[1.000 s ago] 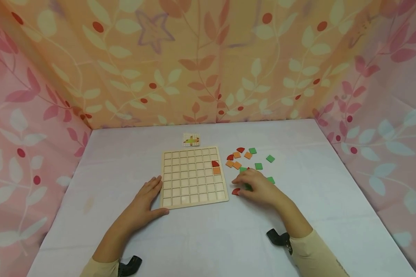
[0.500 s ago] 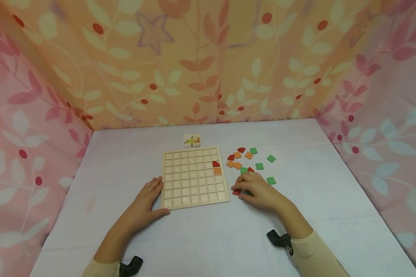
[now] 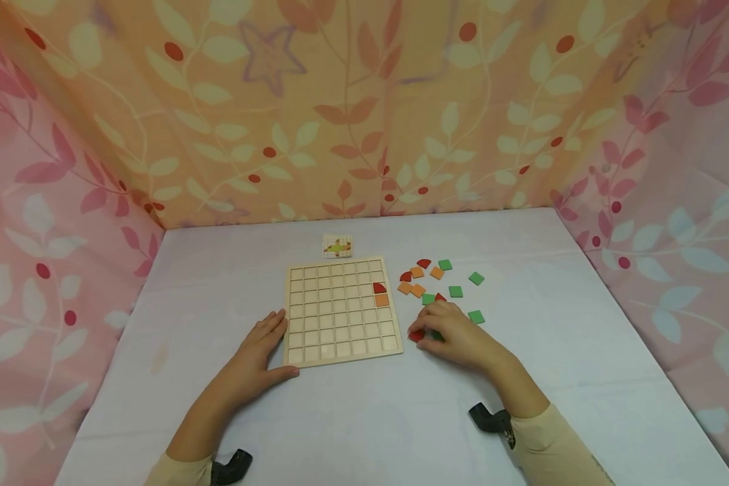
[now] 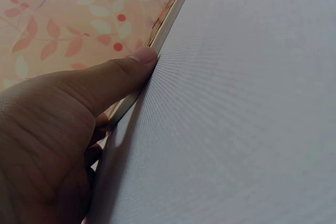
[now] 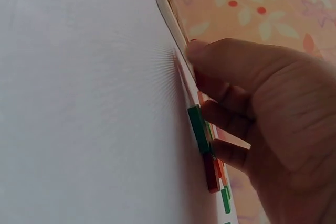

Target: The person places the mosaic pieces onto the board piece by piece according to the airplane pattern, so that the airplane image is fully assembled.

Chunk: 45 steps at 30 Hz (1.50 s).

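A pale wooden grid board [image 3: 325, 361] lies on the table. It carries a red quarter-circle tile [image 3: 379, 288] and an orange square tile [image 3: 381, 301] in adjoining cells near its right edge. My left hand [image 3: 252, 361] rests at its lower left corner, fingers along the left side and thumb [image 4: 128, 69] against the front edge. Right of the board, my right hand [image 3: 455, 335] pinches another red quarter-circle tile [image 3: 416, 335] between thumb and fingers, as the right wrist view also suggests. A green tile [image 5: 198, 129] lies beneath that hand, partly hidden.
Behind the board lies a small pattern card [image 3: 337, 246]. Loose orange tiles [image 3: 418, 290], green tiles [image 3: 476, 316] and red tiles [image 3: 424, 263] are scattered beyond the right hand. Patterned curtains [image 3: 364, 135] enclose the table [image 3: 364, 432] at the back and sides.
My right hand's fingers have closed in on the red quarter-circle tile near the board, and the tile has shifted slightly. The left hand holds its place at the board.
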Tool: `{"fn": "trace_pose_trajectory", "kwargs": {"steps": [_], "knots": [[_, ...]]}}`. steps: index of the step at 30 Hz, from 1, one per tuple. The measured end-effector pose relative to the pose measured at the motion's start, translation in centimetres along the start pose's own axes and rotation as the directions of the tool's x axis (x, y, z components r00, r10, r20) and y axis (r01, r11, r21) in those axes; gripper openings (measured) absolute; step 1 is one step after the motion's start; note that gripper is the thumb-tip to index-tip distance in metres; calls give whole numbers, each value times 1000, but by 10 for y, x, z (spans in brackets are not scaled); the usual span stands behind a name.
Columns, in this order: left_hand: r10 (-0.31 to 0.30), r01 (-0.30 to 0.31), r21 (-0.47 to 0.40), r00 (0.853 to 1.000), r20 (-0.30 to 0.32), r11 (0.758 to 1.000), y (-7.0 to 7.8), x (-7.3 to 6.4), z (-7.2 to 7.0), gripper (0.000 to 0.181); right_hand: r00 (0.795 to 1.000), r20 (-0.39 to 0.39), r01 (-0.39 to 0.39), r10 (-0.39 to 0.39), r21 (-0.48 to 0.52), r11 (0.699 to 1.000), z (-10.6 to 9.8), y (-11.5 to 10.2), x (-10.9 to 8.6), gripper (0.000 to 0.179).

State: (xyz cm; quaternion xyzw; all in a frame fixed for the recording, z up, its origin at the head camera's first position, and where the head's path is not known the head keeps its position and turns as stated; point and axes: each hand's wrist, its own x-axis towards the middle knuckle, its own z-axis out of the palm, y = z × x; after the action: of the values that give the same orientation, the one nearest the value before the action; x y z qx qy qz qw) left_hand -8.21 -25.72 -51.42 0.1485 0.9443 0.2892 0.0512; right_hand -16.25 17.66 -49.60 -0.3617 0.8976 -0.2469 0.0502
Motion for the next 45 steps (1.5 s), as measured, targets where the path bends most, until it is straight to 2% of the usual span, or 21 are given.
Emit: {"fn": "trace_pose_trajectory", "kwargs": {"steps": [5,10,14,18,21,27,30,36,45], "knots": [[-10,10,-3,1000,3,1000,1,2,1,109,999,-33,-35,36,32,999,-14,-12,4,21],[-9,9,-4,1000,-5,1000,1,1,0,108,997,-78,9,-5,52,999,-34,-26,16,22],[2,-2,4,1000,-9,1000,0,0,1,108,996,-88,19,-18,8,1000,-49,-36,27,23],[-2,3,10,1000,-7,1000,-1,-2,0,108,992,-112,49,-53,-32,998,-55,-43,45,22],[-2,2,11,1000,-13,1000,-2,-2,-1,108,988,-138,61,-66,-45,997,-53,-46,57,23],[17,-17,4,999,-30,1000,1,0,1,108,988,-154,0,-3,-19,1000,-42,-49,71,25],[17,-17,-2,999,-33,1000,1,0,1,108,989,-145,-17,14,-15,1000,-36,-48,75,24],[-6,7,15,1000,-19,1000,0,-1,0,109,992,-129,1,-5,-35,999,-24,-41,79,27],[-8,8,3,1000,2,1000,1,0,0,109,992,-125,-13,2,-83,996,-13,-34,79,19]]}}
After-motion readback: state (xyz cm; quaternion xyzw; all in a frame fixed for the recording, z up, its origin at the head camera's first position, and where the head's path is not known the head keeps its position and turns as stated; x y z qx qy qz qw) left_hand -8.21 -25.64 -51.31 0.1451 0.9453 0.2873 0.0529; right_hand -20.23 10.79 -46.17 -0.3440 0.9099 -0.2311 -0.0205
